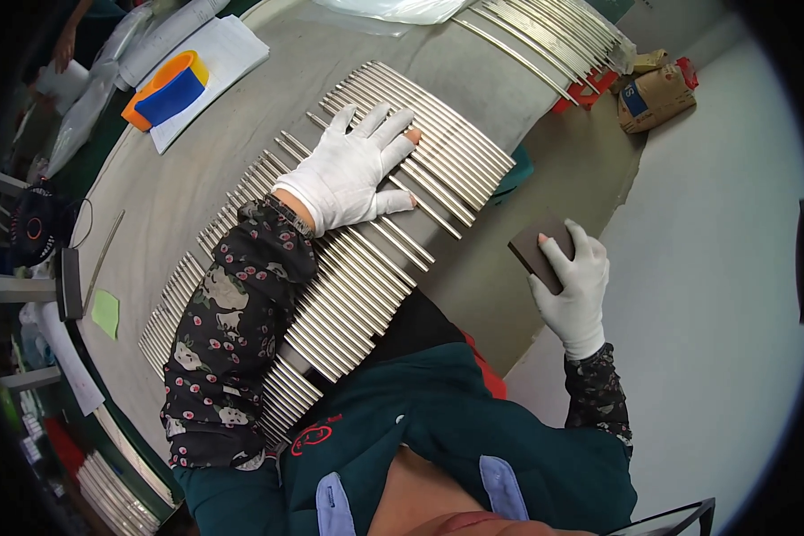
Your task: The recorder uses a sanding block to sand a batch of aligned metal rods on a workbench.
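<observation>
Beside the metal rods (pixel 366 259), orange-blue tape roll (pixel 165 89), green note (pixel 105 313).

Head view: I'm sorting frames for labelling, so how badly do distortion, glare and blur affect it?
Head view: strong fisheye bend, so the table edge and the metal rods curve, with a dark vignette at the rim; the rods carry bright streaks of glare; the left hand and right hand look sharp, while the left-edge clutter is dim and soft.

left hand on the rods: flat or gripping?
Flat. The left hand lies palm down with fingers spread across the metal rods; none is grasped.
</observation>
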Demonstrator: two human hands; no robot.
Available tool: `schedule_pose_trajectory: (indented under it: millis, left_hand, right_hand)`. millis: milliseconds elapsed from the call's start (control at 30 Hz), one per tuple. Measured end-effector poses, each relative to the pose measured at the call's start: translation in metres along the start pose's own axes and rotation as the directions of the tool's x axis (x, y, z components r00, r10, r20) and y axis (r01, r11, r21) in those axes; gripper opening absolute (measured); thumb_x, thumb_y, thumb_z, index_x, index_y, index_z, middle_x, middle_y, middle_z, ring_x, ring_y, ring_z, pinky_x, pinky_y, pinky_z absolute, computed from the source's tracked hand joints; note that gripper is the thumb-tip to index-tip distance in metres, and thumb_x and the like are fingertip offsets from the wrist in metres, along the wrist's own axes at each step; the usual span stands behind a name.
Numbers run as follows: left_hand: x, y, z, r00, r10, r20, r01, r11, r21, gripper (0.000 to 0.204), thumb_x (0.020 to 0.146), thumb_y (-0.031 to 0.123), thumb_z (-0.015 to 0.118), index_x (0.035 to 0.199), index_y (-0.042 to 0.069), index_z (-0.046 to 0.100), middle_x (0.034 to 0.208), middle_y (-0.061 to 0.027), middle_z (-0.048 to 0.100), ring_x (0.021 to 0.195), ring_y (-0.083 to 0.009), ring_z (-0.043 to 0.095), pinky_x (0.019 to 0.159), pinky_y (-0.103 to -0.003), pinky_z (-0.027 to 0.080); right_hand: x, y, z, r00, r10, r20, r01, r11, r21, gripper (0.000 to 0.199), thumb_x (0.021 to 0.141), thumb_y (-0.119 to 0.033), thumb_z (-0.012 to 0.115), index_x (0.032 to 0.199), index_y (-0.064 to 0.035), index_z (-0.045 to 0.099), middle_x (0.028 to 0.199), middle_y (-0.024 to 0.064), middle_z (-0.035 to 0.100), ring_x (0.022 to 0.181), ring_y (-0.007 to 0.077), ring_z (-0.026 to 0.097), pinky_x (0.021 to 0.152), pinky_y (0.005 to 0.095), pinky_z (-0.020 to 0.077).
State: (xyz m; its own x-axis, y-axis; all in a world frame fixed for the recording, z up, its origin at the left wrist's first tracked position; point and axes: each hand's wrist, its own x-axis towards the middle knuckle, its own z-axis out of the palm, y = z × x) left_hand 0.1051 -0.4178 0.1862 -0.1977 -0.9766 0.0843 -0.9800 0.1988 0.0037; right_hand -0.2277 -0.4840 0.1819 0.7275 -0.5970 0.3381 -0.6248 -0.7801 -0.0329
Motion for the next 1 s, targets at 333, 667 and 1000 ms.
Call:
schedule_pose_trajectory:
  millis: [333,667,1000]
  left_hand:
    - [-0.021,0.014,-0.009,0.997,0.056,0.057,-0.055,0.998,-0.02,0.079,0.089,0.063,0.04,0.145,0.009,0.03,0.152,-0.0188,0.025,0.14,-0.0389,0.025,0.113,-0.056,0.015]
    - [-0.038,0.015,-0.007,0.998,0.056,0.043,-0.053,0.997,-0.061,0.08,0.088,0.064,0.041,0.147,0.011,0.027,0.152,-0.0196,0.025,0.139,-0.0404,0.026,0.112,-0.057,0.017]
    - [-0.038,0.018,-0.011,0.999,0.015,0.033,-0.013,0.998,-0.063,0.081,0.085,0.059,0.051,0.144,0.007,0.031,0.151,-0.019,0.026,0.138,-0.041,0.025,0.112,-0.058,0.017]
  right_hand:
    - [0.019,-0.014,-0.007,0.991,-0.066,-0.112,0.082,0.987,0.138,0.057,0.057,-0.015,0.077,0.113,-0.0161,0.062,0.127,0.0184,0.05,0.104,0.0326,0.05,0.083,0.0421,0.0414]
    - [0.034,-0.037,-0.004,0.982,-0.111,-0.152,0.14,0.969,0.203,0.059,0.057,-0.017,0.079,0.113,-0.0166,0.061,0.129,0.0199,0.049,0.105,0.0335,0.05,0.084,0.0427,0.0407]
    - [0.071,-0.061,0.009,0.974,-0.16,-0.164,0.187,0.968,0.165,0.048,0.065,-0.02,0.075,0.111,-0.0155,0.063,0.121,0.0187,0.051,0.1,0.0325,0.052,0.078,0.0429,0.044]
